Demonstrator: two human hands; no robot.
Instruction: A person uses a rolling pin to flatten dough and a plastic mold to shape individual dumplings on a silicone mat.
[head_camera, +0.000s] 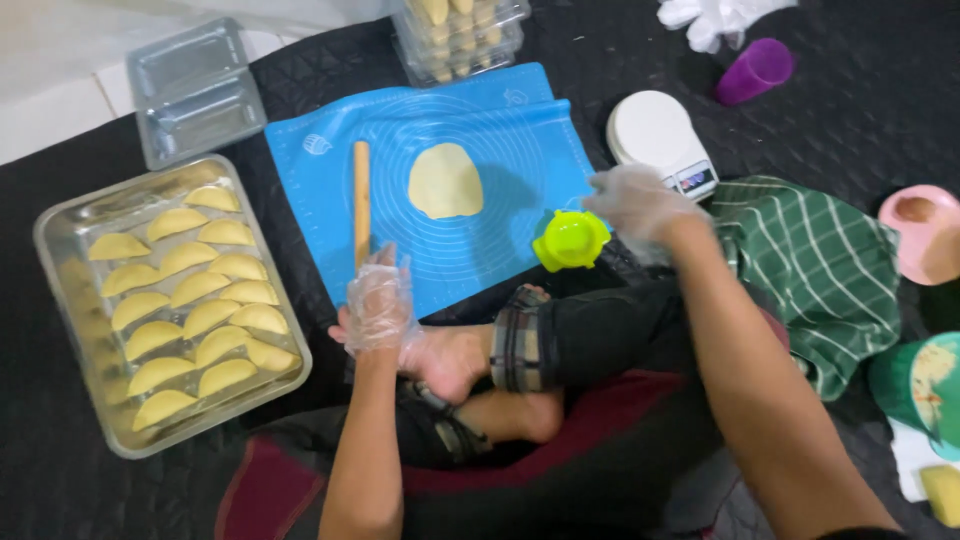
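My left hand (378, 308), in a clear plastic glove, rests open at the near edge of the blue silicone mat (510, 180), just below the end of a wooden rolling pin (361, 200). My right hand (636, 205), also gloved and blurred, hovers beside a lime-green round dumpling press (570, 240) at the mat's right edge; whether it touches the press is unclear. A flat oval of pale yellow dough (446, 180) lies in the middle of the mat.
A metal tray (70, 330) at left holds several folded half-moon pastries. Clear plastic boxes (195, 90) sit behind it. A white kitchen scale (660, 140), purple cup (756, 70), green checked cloth (820, 260), pink bowl (920, 235) and green bowl (920, 385) are at right.
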